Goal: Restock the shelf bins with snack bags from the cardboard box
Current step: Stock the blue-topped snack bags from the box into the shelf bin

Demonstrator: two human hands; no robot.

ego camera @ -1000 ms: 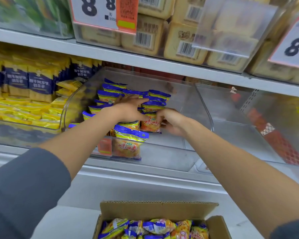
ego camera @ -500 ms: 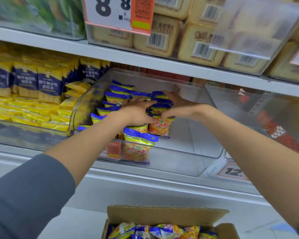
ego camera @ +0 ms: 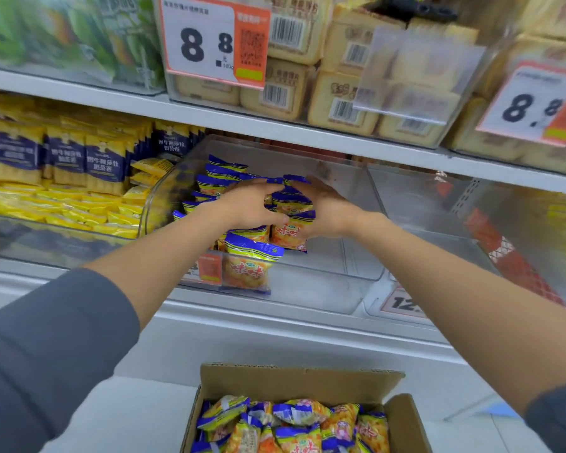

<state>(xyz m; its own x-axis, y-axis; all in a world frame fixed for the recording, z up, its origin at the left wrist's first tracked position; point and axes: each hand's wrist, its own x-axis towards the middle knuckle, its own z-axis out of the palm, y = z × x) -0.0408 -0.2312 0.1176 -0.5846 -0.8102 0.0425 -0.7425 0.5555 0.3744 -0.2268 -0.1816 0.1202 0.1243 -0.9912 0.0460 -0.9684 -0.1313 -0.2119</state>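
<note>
Between both grips, snack bags (ego camera: 291, 204) stand bunched in the shelf bin (ego camera: 324, 289); left grip (ego camera: 245, 204) curls round them, right grip (ego camera: 330, 210) presses flat against them. Bin has room to the right of the grips, cardboard box (ego camera: 301, 380) below looks full; I'd call it early.

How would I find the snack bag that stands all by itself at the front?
Under the left 8.8 price tag sits a clear shelf bin. One snack bag, blue-topped and orange, stands against its front wall. It alone stands apart, in front of the stacked bags.
</note>
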